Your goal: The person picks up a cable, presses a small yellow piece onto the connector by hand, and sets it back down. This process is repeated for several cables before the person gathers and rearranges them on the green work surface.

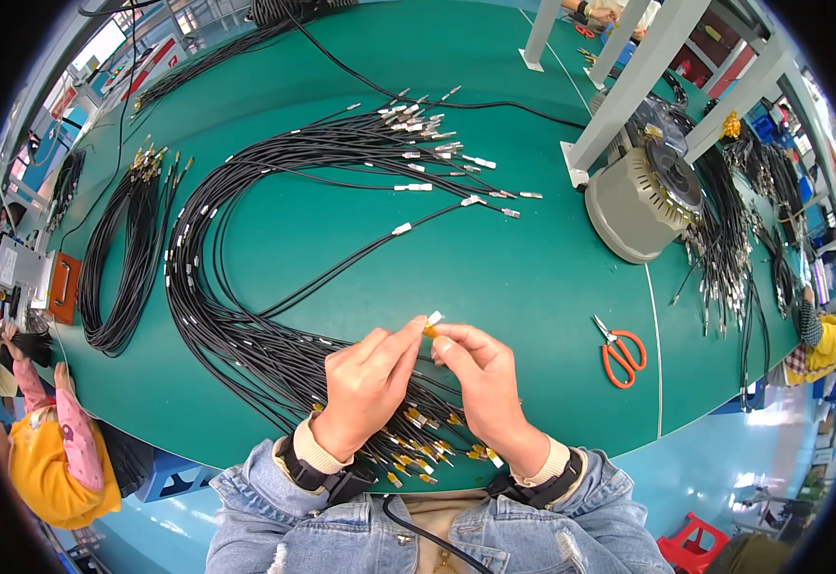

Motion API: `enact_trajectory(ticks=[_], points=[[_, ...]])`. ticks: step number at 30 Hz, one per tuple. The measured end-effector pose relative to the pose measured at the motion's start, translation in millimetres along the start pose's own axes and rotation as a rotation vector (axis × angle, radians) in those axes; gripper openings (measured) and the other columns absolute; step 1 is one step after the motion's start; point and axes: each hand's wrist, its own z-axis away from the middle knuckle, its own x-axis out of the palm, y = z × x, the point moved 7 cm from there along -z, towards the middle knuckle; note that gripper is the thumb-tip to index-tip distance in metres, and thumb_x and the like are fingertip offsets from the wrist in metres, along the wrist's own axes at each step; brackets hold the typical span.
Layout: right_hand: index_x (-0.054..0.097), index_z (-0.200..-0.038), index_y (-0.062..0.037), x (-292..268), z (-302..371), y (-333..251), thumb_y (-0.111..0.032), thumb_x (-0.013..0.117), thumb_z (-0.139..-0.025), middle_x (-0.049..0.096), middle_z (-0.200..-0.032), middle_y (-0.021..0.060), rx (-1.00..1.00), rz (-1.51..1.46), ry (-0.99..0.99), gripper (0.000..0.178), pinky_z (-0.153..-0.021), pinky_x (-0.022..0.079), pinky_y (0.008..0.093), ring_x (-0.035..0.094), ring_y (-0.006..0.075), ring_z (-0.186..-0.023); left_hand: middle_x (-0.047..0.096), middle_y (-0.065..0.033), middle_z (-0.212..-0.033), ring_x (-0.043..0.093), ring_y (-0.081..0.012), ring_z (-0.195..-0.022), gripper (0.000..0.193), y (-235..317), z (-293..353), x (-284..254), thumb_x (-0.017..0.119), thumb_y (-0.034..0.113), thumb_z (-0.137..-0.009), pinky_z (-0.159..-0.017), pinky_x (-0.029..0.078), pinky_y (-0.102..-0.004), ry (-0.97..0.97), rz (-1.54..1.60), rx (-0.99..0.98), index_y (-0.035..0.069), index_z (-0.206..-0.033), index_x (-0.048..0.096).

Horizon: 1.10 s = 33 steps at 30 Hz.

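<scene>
My left hand and my right hand meet over the near side of the table, both with fingers pinched. Between the fingertips is a small cable end with a yellow part and a white tip; the fingers cover most of it. Below and around my hands lies a large bundle of black cables, curving left and away. Its near ends carry yellow pieces and metal connectors. White labels and silver connectors fan out at its far end.
Orange-handled scissors lie right of my hands. A beige motor-like machine stands by grey metal posts. Coiled black cables are at left, with more bundles at right. Co-workers sit around the green table.
</scene>
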Motion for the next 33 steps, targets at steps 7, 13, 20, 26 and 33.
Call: enact_trajectory(ticks=[7, 13, 20, 26, 33], points=[[0.060, -0.096, 0.0050, -1.8, -0.6, 6.3, -0.006, 0.057, -0.088, 0.060, -0.086, 0.0051, 0.078, -0.131, -0.033, 0.014, -0.078, 0.044, 0.0254, 0.054, 0.0113, -0.080, 0.057, -0.0047, -0.063, 0.055, -0.0165, -0.046, 0.026, -1.8, -3.3, -3.9, 0.070, -0.002, -0.075, -0.042, 0.044, -0.0273, -0.001, 0.042, -0.059, 0.005, -0.099, 0.065], [0.062, -0.093, 0.0013, -1.3, -2.6, -1.2, -0.006, 0.060, -0.088, 0.059, -0.086, 0.0026, 0.042, -0.039, -0.016, 0.009, -0.075, 0.045, 0.0233, 0.055, 0.0081, -0.080, 0.065, -0.0068, -0.070, 0.056, -0.0157, -0.046, 0.017, -5.0, -2.1, -2.7, 0.071, -0.001, -0.076, -0.044, 0.045, -0.0258, -0.018, 0.116, -0.171, 0.003, -0.091, 0.065], [0.062, -0.087, -0.0001, -4.0, -4.5, 1.7, -0.004, 0.062, -0.088, 0.059, -0.088, 0.0000, -0.020, 0.020, -0.041, 0.004, -0.074, 0.045, 0.0214, 0.055, 0.0062, -0.081, 0.065, -0.0076, -0.067, 0.061, -0.0148, -0.051, 0.010, -7.0, -0.8, -0.7, 0.070, 0.001, -0.078, -0.046, 0.046, -0.0240, 0.019, 0.129, -0.133, 0.001, -0.088, 0.066], [0.062, -0.087, 0.0011, -3.2, -2.1, 1.6, -0.003, 0.062, -0.087, 0.059, -0.089, 0.0009, -0.053, 0.051, -0.046, 0.004, -0.076, 0.046, 0.0218, 0.056, 0.0074, -0.082, 0.063, -0.0073, -0.063, 0.062, -0.0143, -0.052, 0.005, -6.4, 1.9, 0.6, 0.066, 0.003, -0.083, -0.047, 0.046, -0.0242, -0.046, 0.098, -0.154, 0.000, -0.087, 0.065], [0.063, -0.087, 0.0020, -2.3, -3.2, 0.8, -0.003, 0.062, -0.087, 0.060, -0.088, 0.0022, -0.096, 0.063, -0.033, 0.005, -0.077, 0.046, 0.0235, 0.056, 0.0090, -0.082, 0.059, -0.0052, -0.057, 0.057, -0.0121, -0.047, 0.004, -12.3, 9.4, 9.0, 0.059, 0.003, -0.088, -0.044, 0.043, -0.0239, -0.133, 0.152, -0.221, 0.000, -0.086, 0.060]])
